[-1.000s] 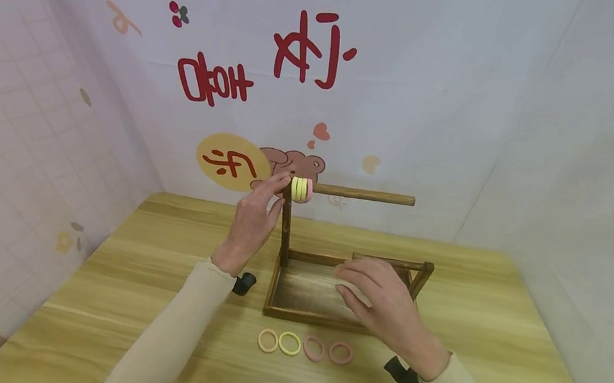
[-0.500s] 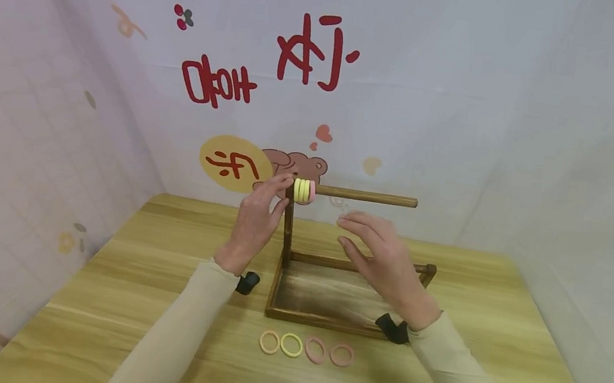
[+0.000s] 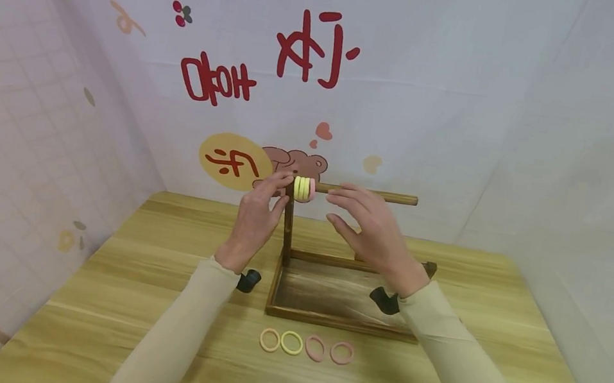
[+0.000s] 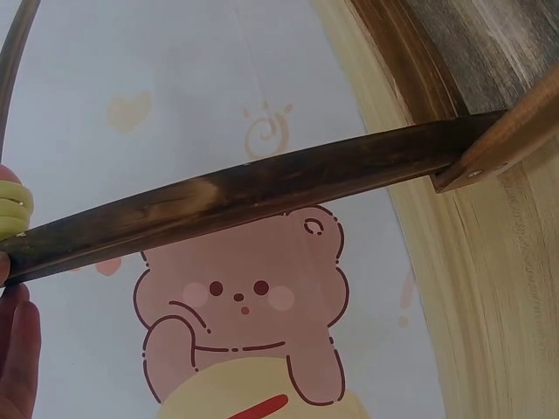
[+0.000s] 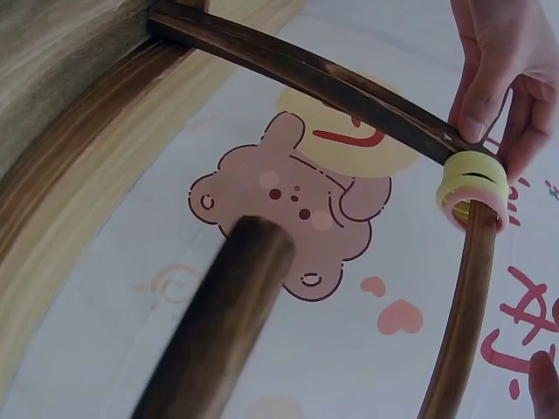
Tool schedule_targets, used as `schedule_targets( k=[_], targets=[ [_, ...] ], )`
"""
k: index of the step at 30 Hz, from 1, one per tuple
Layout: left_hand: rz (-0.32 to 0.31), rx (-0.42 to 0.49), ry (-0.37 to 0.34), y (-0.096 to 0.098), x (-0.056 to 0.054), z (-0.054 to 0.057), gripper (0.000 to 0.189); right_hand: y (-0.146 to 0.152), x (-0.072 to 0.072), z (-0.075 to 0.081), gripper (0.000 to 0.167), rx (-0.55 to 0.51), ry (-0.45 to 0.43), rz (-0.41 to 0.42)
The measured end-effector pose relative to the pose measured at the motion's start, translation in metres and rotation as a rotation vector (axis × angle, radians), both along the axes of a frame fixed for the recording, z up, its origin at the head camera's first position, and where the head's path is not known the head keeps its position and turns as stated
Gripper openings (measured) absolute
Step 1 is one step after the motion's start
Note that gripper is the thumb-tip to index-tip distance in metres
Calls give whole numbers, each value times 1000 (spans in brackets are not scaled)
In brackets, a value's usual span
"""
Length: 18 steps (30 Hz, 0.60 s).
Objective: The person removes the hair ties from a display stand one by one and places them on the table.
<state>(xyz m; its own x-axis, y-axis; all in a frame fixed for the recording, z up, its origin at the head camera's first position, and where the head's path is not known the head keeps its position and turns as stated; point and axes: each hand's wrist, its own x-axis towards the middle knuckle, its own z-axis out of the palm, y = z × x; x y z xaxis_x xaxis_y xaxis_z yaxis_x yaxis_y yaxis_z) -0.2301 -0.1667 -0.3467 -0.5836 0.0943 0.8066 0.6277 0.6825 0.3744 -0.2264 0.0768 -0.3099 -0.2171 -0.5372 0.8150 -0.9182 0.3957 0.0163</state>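
Note:
My left hand (image 3: 257, 217) pinches the top of the dark wooden post (image 3: 287, 231), where a horizontal wooden rod (image 3: 399, 198) joins it. Several yellow rings (image 3: 301, 188) and one pink ring (image 3: 312, 189) sit on that rod, packed against the post. Beside them my right hand (image 3: 374, 233) holds nothing; its relaxed fingers overlap the rod in the head view. Its fingertips (image 5: 543, 384) show at the right wrist view's edge, apart from the rod. Thumb and fingers of the left hand straddle the post top (image 5: 437, 144) in that view.
The stand has a tray-like base (image 3: 325, 318) and a second, lower arm (image 3: 429, 269) at right, partly behind my right hand. In front lie a peach ring (image 3: 261, 339), a yellow ring (image 3: 291, 353) and two pink rings (image 3: 341, 363). A printed cloth wall (image 3: 436, 137) stands behind.
My right hand has risen from over the base and moved left, up to the rod near the rings. The left hand stays at the post top; the rings have not moved.

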Motion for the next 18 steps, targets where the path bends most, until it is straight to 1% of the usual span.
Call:
schedule_targets(
  k=[4, 12, 18],
  targets=[
    [-9, -3, -1, 0, 1, 1, 40, -5, -6, 3, 45, 1, -27, 9],
    [-13, -5, -13, -1, -1, 1, 40, -16, -16, 9, 48, 61, -156, -19],
    [-22, -2, -33, -1, -1, 1, 41, -20, -23, 12, 54, 89, -220, -36]
  ],
)
